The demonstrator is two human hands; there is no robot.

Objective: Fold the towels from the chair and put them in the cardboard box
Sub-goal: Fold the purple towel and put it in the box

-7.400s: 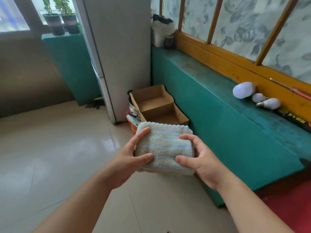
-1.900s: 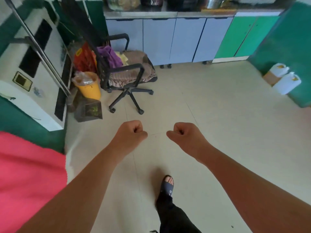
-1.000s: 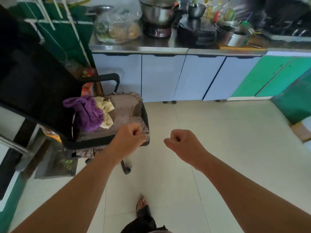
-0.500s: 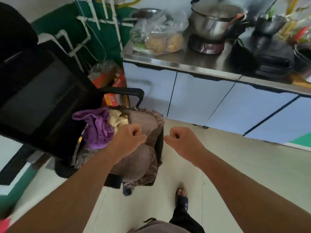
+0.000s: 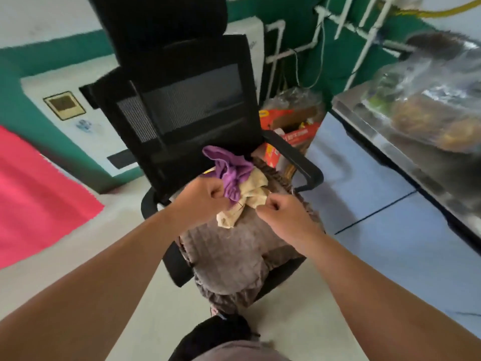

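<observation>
A black mesh office chair (image 5: 182,105) stands in front of me, its seat covered by a brown-grey cloth (image 5: 234,246). At the back of the seat lie a crumpled purple towel (image 5: 231,168) and a cream towel (image 5: 253,191), touching each other. My left hand (image 5: 205,196) is curled into a fist right against the purple towel's lower edge. My right hand (image 5: 282,213) is also curled, its thumb and fingers at the cream towel's right edge. Neither towel is lifted, and I cannot tell whether either hand holds cloth. The cardboard box is out of view.
A steel counter (image 5: 406,142) with a bag of food (image 5: 432,100) runs along the right over pale blue cabinet doors (image 5: 364,194). Red packages (image 5: 289,126) sit behind the chair. A white appliance (image 5: 73,121) and a pink sheet (image 5: 31,199) are at the left.
I have stepped up to the chair. Both fists moved forward and now sit over the towels on the seat. Seconds earlier I held a folded blue towel near the cardboard box.
</observation>
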